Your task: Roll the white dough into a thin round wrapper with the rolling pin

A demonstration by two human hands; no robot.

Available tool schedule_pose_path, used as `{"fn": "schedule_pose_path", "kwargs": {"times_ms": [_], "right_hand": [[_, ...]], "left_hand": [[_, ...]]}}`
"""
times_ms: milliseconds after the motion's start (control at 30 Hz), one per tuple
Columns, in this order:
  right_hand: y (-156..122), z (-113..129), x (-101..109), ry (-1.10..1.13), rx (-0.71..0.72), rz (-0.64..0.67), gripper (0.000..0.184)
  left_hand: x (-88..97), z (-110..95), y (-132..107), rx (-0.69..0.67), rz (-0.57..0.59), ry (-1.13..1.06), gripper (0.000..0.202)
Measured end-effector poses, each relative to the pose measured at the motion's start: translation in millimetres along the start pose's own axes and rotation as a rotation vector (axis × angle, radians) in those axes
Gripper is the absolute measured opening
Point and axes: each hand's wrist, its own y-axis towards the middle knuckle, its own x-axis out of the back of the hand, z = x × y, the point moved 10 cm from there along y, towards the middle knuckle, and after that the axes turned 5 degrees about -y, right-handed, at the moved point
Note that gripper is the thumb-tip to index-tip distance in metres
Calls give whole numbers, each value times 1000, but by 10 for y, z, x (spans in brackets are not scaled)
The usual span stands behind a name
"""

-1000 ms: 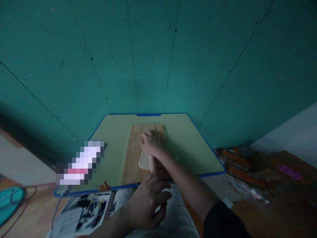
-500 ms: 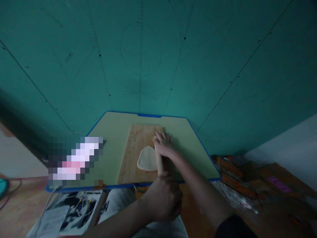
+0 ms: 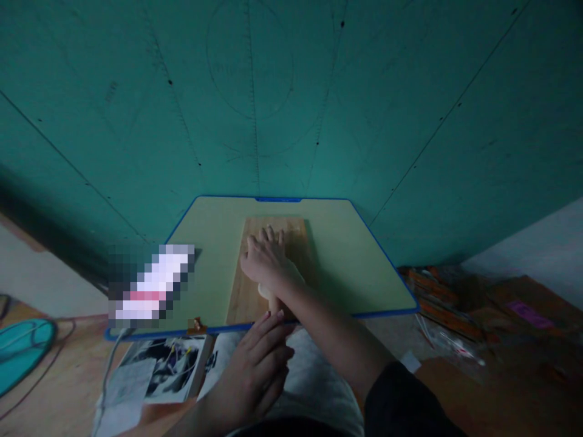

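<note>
My left hand [image 3: 259, 364], nearer me, rests loose-fingered at the rolling pin's [image 3: 273, 303] six o'clock end; its long axis points about twelve. Dough [image 3: 263, 291] peeks out at ten and one o'clock. Beyond, my right hand [image 3: 265, 258] lies palm-down, fingers spread.

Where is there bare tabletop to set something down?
Right of the cutting board, between the right forearm and blue rim; another patch lies between board and pixelated object. The board's middle is crowded: right hand, rolling pin, dough. The left hand crowds the near edge.
</note>
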Motion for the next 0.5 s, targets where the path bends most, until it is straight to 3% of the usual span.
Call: {"fn": "schedule_pose_path", "kwargs": {"times_ms": [167,333,500], "right_hand": [[22,-87,-80,2,33,79,38],[-21,-370,-207,30,147,252,49],[-109,-657,-221,74,88,282,55]], "left_hand": [[-8,-48,67,-16,-32,32,31],[-49,-97,277,12,-186,-51,10],[-144,-132,350,-10,-200,-77,22]]}}
